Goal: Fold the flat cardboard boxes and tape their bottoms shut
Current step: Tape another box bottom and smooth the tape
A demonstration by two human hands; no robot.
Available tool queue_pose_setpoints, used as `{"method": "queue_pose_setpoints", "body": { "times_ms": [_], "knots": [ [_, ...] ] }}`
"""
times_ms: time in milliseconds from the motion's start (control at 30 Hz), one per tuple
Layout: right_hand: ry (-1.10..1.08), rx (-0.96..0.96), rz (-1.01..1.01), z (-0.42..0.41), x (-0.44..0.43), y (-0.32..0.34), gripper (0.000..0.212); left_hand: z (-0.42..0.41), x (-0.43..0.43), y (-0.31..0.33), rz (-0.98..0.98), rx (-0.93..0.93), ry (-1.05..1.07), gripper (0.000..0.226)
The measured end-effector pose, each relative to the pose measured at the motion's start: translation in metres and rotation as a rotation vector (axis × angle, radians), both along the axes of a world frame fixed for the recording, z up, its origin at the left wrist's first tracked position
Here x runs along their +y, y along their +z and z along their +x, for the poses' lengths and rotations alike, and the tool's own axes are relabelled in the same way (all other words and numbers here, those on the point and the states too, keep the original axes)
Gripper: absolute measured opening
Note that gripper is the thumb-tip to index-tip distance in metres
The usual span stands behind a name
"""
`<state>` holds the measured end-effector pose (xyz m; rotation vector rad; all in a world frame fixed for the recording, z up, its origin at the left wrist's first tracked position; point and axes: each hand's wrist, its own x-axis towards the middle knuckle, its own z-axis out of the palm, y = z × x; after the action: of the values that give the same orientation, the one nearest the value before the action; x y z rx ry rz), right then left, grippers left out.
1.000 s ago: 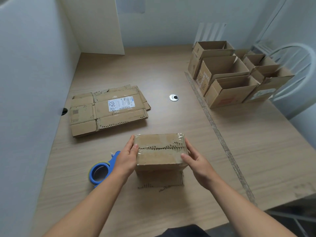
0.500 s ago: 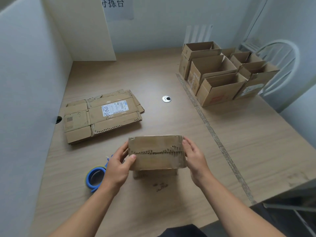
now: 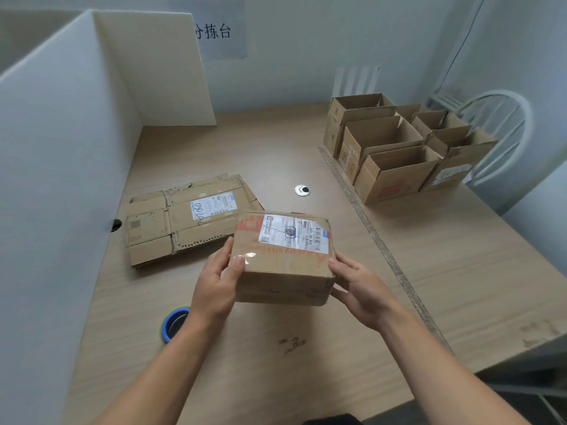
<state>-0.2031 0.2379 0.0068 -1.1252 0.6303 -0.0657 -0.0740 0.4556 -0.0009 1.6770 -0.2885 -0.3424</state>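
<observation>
Holding the cardboard box (image 3: 283,265) off the table (image 3: 276,378), clamped between the two hands; left hand (image 3: 214,286) curled round the left end with the thumb hooked over the top edge, right hand (image 3: 360,289) cupping the right end with fingers laid along the corner and thumb beneath. Resting on the table a second ago, taped seam upward, both hands merely pressed to its ends; lifted and rolled since, bringing a shipping-label face uppermost between the fingertips and taking the seam out of sight (turned away or underneath; cannot tell which). Reads as the taping of this one finished and the turn to upright under way. Just behind the left wrist, partly hidden by it, the blue tape dispenser (image 3: 173,322), set down and untouched; beyond the left fingers, just past the box, the stack of flat cardboard (image 3: 181,219), not yet folded; well out beyond the right fingers, the cluster of open finished boxes (image 3: 395,167), probably the place to carry this one next; after that, back to the flat stack for another.
</observation>
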Motion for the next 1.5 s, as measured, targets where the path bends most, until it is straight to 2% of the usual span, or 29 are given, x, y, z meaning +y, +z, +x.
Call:
{"method": "queue_pose_setpoints", "body": {
  "times_ms": [100,200,333,367,467,500,633,767,900,967,1033,1133,1200,1267,1367,1500],
  "knots": [
    [-0.036,-0.056,-0.081,0.0,0.007,-0.001,0.037,0.003,0.003,0.0,-0.061,0.019,-0.014,0.04],
    [-0.098,-0.075,-0.167,0.001,0.013,-0.005,0.04,0.005,0.004,-0.001,-0.048,-0.001,-0.012,0.053],
    [-0.11,-0.074,-0.153,0.003,0.015,-0.001,0.062,0.008,0.003,0.0,0.004,-0.071,0.034,0.058],
    [-0.1,-0.079,-0.134,0.003,0.015,0.001,0.061,0.009,0.002,0.002,-0.003,-0.075,0.025,0.059],
    [-0.041,-0.093,-0.119,0.004,0.015,0.01,0.035,0.011,0.001,0.004,-0.048,-0.069,-0.073,0.057],
    [-0.038,-0.094,-0.116,0.004,0.014,0.012,0.032,0.01,0.001,0.005,-0.046,-0.072,-0.109,0.053],
    [-0.139,-0.117,-0.045,0.001,0.007,0.017,0.049,0.004,0.007,0.001,-0.021,-0.05,-0.155,0.043],
    [-0.206,-0.051,-0.02,-0.004,-0.008,0.015,0.062,-0.001,0.01,-0.01,-0.045,-0.003,-0.17,0.065],
    [-0.181,0.127,-0.131,-0.006,-0.015,-0.007,0.056,-0.006,0.01,-0.027,-0.093,0.147,-0.233,0.076],
    [-0.14,0.178,-0.195,-0.01,-0.014,-0.017,0.043,-0.006,0.011,-0.035,-0.066,0.215,-0.216,0.08],
    [-0.059,0.183,-0.223,-0.015,-0.015,-0.025,0.037,-0.005,0.013,-0.04,-0.003,0.286,-0.166,0.068],
    [0.126,0.234,-0.3,-0.019,-0.017,-0.029,0.07,0.003,0.014,-0.045,0.119,0.372,-0.069,0.052],
    [0.192,0.285,-0.376,-0.017,-0.017,-0.028,0.081,0.01,0.013,-0.041,0.202,0.357,-0.064,0.04],
    [0.228,0.323,-0.432,-0.011,-0.016,-0.024,0.083,0.019,0.012,-0.035,0.305,0.34,-0.12,0.053],
    [0.238,0.374,-0.482,0.003,-0.011,-0.022,0.087,0.026,0.004,-0.022,0.589,0.229,-0.287,0.08],
    [0.176,0.458,-0.521,0.019,0.002,-0.013,0.073,0.029,-0.016,-0.008,0.934,0.076,-0.359,0.082]
  ]
}}
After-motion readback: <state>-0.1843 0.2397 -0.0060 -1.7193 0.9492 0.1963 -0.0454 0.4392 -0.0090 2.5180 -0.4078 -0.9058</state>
